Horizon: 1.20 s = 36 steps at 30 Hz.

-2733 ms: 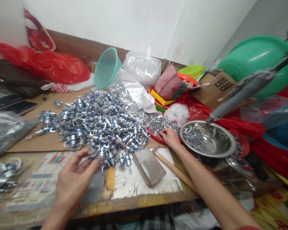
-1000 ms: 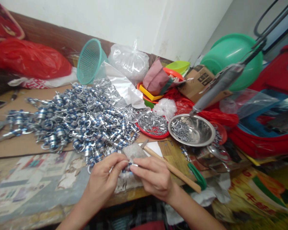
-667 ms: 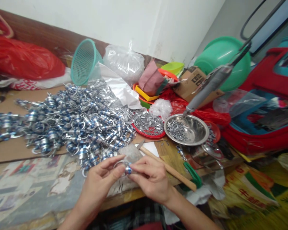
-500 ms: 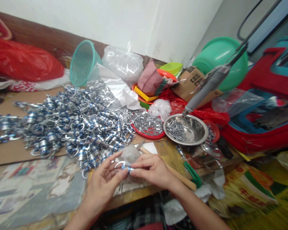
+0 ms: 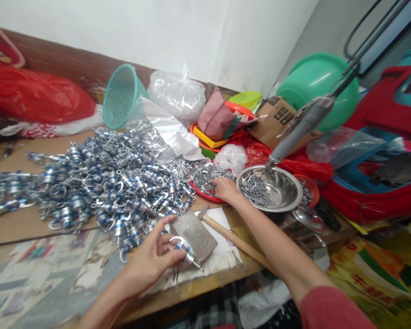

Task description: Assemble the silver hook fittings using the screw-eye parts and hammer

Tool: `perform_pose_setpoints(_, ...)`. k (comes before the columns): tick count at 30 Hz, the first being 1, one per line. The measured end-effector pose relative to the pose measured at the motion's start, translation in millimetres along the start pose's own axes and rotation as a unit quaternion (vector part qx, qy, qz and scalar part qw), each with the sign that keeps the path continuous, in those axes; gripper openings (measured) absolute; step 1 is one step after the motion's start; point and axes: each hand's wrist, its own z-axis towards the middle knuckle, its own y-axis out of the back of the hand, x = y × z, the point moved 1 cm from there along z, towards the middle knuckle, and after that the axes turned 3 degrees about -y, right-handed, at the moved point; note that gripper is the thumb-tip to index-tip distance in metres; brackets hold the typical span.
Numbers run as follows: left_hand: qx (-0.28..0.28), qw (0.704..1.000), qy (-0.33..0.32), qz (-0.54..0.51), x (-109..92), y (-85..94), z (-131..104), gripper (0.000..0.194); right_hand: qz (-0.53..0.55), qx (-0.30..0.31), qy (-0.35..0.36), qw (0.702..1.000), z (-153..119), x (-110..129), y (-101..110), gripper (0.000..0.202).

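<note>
My left hand is closed on a blue and silver metal fitting with a curved hook, a thin pin pointing down to the right. Just behind it lies a grey block. My right hand reaches into the small silver parts on a red plate; its fingertips are among them, and what they hold, if anything, is too small to tell. A large pile of similar fittings covers the left side. A wooden-handled hammer lies under my right forearm.
A steel bowl of thin pins stands right of the plate, with a grey tool hanging over it. Farther back are a teal basket, a bulging clear bag, a cardboard box and a green basin.
My right hand has left the fitting and moved up and right to the plate of small parts. My left hand still holds the fitting, whose pin end now shows.
</note>
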Motion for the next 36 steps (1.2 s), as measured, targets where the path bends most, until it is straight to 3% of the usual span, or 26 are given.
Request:
perform_pose_setpoints(4, 0.007, 1.000, 0.009, -0.021, 0, 4.3, 3, 0.072, 0.083, -0.041, 0.018, 0.996, -26, 21, 11, 0.019)
perform_pose_setpoints(7, 0.004, 1.000, 0.019, -0.024, -2, 3.7, 5, 0.075, 0.155, -0.016, 0.054, 0.986, -68, 47, 14, 0.014)
perform_pose_setpoints(10, 0.015, 1.000, 0.017, -0.019, -3, 3.7, 6, 0.076, 0.264, 0.017, 0.122, 0.957, -111, 70, 13, 0.006)
perform_pose_setpoints(13, 0.027, 1.000, 0.008, -0.012, -1, 5.6, 7, 0.076, 0.300, -0.022, 0.199, 0.933, -134, 81, 7, 0.013)
perform_pose_setpoints(16, 0.035, 0.999, 0.002, -0.008, 1, 7.6, 7, 0.075, 0.274, -0.096, 0.266, 0.919, -142, 85, -1, 0.020)
perform_pose_setpoints(19, 0.040, 0.999, -0.007, -0.009, 2, 8.0, 7, 0.073, 0.219, -0.127, 0.304, 0.919, -148, 90, -6, 0.023)
perform_pose_setpoints(23, 0.035, 0.999, -0.011, -0.015, 1, 7.0, 7, 0.070, 0.124, -0.120, 0.282, 0.944, -163, 96, -5, 0.025)
perform_pose_setpoints(26, 0.031, 0.999, -0.005, -0.012, 1, 7.0, 7, 0.070, 0.138, -0.116, 0.263, 0.948, -166, 94, -4, 0.025)
perform_pose_setpoints(30, 0.035, 0.999, 0.002, -0.007, 2, 8.1, 7, 0.071, 0.240, -0.081, 0.206, 0.945, -155, 88, 3, 0.020)
perform_pose_setpoints(36, 0.037, 0.999, 0.009, -0.012, 2, 7.4, 10, 0.076, 0.163, 0.028, 0.227, 0.960, -139, 93, 14, 0.018)
